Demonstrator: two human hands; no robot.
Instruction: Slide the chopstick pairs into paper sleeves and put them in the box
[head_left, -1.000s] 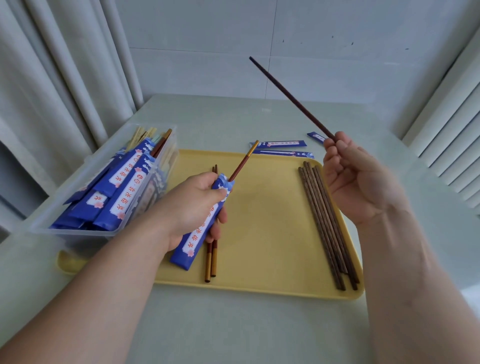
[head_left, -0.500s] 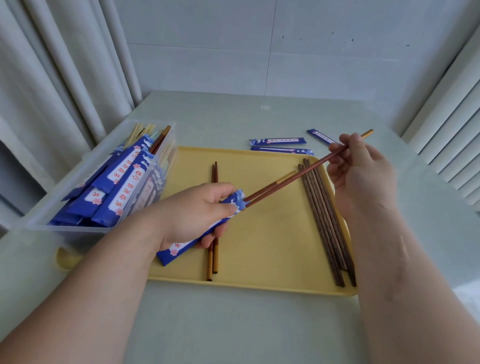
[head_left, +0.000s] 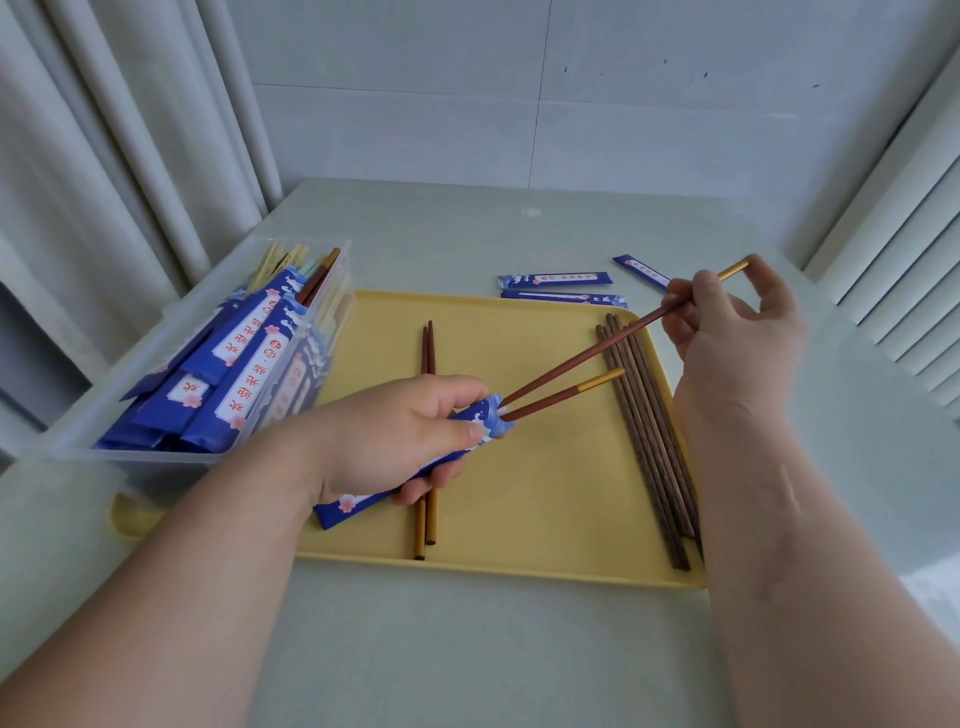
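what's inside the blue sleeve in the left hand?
At the mouth of the sleeve: the first chopstick, partly in, gold end out; the second chopstick, pinched by the right hand, tip just inside. How deep either reaches is hidden by paper and the left hand.

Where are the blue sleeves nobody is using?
In the head view, the spare blue sleeves lie on the table just past the far edge of the yellow tray, right of centre, near the right hand.
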